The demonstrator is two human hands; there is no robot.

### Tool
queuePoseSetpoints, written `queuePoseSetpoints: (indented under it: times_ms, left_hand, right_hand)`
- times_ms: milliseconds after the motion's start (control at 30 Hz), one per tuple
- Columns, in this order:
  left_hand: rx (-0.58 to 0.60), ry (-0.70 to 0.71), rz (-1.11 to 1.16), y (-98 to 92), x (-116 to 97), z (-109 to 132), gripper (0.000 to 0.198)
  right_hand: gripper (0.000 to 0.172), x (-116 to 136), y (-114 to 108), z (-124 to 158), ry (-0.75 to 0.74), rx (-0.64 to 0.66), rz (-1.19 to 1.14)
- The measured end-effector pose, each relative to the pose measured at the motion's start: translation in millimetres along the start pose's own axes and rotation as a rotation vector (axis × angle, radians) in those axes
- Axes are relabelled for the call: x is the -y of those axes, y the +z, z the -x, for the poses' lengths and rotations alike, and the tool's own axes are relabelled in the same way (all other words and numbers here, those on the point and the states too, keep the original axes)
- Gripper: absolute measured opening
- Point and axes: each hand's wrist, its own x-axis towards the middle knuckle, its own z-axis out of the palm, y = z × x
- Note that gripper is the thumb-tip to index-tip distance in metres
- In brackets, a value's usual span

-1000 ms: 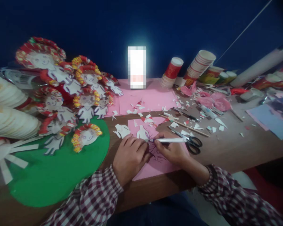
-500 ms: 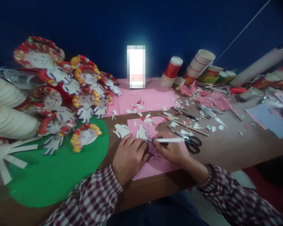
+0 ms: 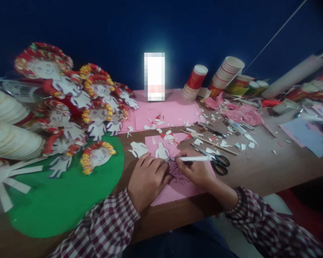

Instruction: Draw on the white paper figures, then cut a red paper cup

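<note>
A white marker pen (image 3: pixel 196 158) is gripped between the fingers of my right hand (image 3: pixel 197 173), its tip pointing left at the edge of a white paper doll cutout (image 3: pixel 162 151). My left hand (image 3: pixel 148 177) presses the lower part of that cutout down with bent fingers, which hide some of it. Both lie on a pink sheet (image 3: pixel 161 197) marked with dark pen lines. A second white cutout (image 3: pixel 138 149) rests just beyond my left hand. Black-handled scissors (image 3: pixel 219 163) lie right of my right hand, blades partly behind the pen.
Several paper dolls (image 3: pixel 98 157) with red and yellow hair stand at left, some over a green oval board (image 3: pixel 70 204). Paper scraps, a wooden stick (image 3: pixel 218 144) and a pink sheet stack (image 3: pixel 174 111) lie beyond my hands. Stacked paper cups (image 3: pixel 227 73) stand at the back.
The pen has shifted slightly in my right hand and its back end sits a little higher. My left hand stays on the cutout. The camera view has moved very slightly.
</note>
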Motion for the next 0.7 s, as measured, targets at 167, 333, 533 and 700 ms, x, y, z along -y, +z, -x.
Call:
queuePoseSetpoints:
  times_ms: [167, 333, 533, 700]
  left_hand:
    - [0.002, 0.001, -0.002, 0.8, 0, 0, 0.024]
    - [0.006, 0.003, -0.005, 0.6, 1, 0, 0.023]
    - [0.0, 0.001, 0.01, 0.3, 0, 1, 0.023]
    - [-0.003, -0.005, 0.014, -0.3, 0, 0, 0.023]
  right_hand:
    - [0.011, 7, -2, 0, 0.068, -0.026, -0.048]
    - [0.01, 6, -2, 0, 0.053, -0.018, -0.042]
    - [0.009, -1, 1, 0, 0.015, -0.012, -0.044]
    - [0.006, -2, 2, 0, -0.026, -0.008, -0.052]
